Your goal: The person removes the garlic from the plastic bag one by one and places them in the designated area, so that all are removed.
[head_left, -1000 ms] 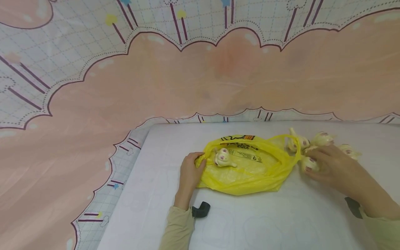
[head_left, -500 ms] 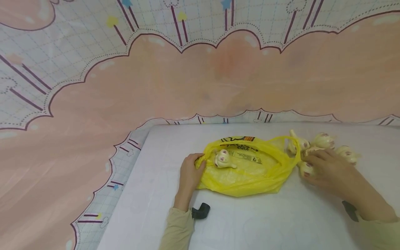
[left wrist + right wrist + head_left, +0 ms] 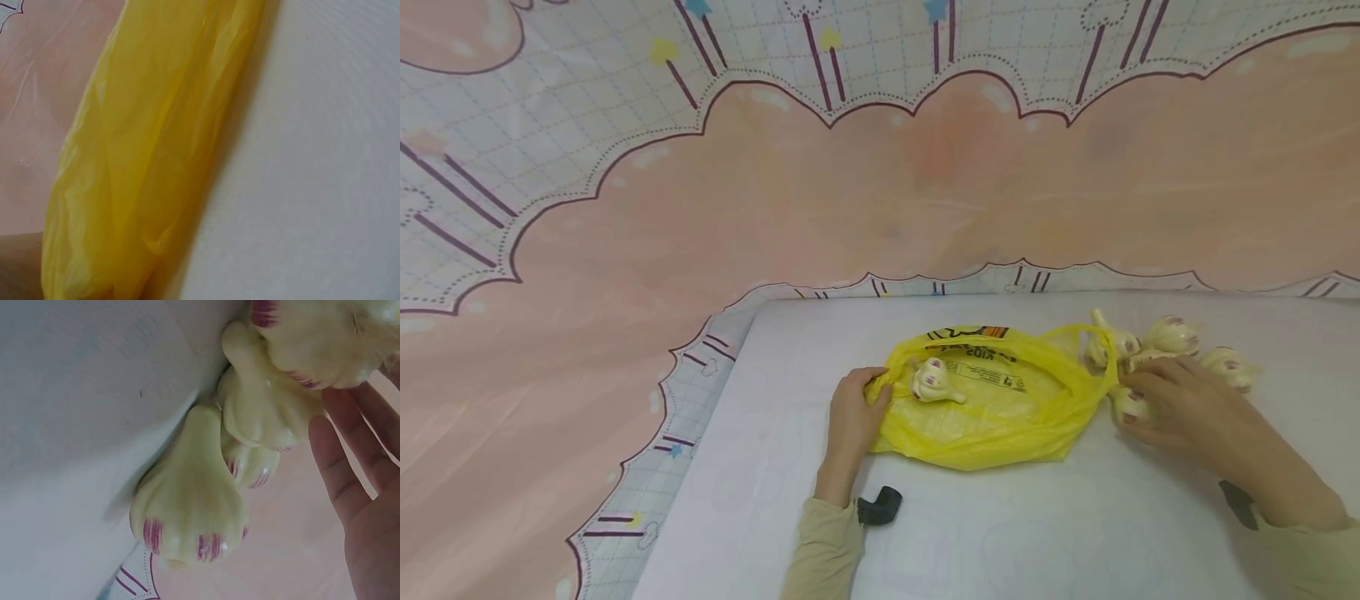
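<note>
A yellow plastic bag [image 3: 992,425] lies on the white table with its mouth spread. My left hand [image 3: 853,417] pinches the bag's left edge between thumb and fingers; the left wrist view has mostly the bag's side [image 3: 144,150]. Inside the bag, near that hand, rests one garlic bulb [image 3: 931,382]. Just beyond the bag's right handle, my right hand [image 3: 1187,412] grips another garlic bulb [image 3: 1130,406], thumb on the near side and fingers over the far side. In the right wrist view its fingers [image 3: 340,465] touch this bulb [image 3: 331,340], whose far side is cut off.
Several more garlic bulbs [image 3: 1172,335] cluster beyond the right hand, one garlic bulb [image 3: 1228,368] farthest right. The bag's loop handle [image 3: 1108,350] stands up against them. Behind the white table [image 3: 820,321] hangs a patterned cloth [image 3: 880,192]. Black camera mounts [image 3: 880,506] sit at the wrists.
My right hand has shifted slightly left and toward me, and the garlic bulb in it has come along, closer to the bag's handle. Left hand and bag stay put.
</note>
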`<action>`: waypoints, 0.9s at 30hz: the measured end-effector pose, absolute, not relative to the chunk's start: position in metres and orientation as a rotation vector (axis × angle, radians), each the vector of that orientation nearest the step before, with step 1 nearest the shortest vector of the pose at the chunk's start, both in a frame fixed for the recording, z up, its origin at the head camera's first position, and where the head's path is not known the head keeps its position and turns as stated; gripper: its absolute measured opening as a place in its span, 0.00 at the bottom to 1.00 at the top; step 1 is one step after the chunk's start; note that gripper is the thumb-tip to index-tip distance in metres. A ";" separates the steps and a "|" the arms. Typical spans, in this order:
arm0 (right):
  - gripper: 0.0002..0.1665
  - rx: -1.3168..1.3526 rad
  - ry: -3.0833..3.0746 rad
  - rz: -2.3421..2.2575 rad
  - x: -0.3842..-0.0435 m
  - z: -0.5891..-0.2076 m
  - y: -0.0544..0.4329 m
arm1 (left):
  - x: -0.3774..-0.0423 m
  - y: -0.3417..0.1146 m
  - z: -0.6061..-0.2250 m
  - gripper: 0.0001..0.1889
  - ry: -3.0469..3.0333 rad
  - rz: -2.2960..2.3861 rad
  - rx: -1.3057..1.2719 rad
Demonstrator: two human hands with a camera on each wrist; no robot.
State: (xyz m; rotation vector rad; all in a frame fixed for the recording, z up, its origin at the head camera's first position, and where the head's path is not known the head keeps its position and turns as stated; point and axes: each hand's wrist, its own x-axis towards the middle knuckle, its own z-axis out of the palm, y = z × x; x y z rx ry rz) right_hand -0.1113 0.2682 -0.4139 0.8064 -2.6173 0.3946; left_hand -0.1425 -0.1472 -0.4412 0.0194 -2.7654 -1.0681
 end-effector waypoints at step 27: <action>0.34 0.698 -2.713 0.483 -0.109 -0.381 0.262 | -0.141 -0.147 -0.439 0.14 -2.758 -1.060 0.008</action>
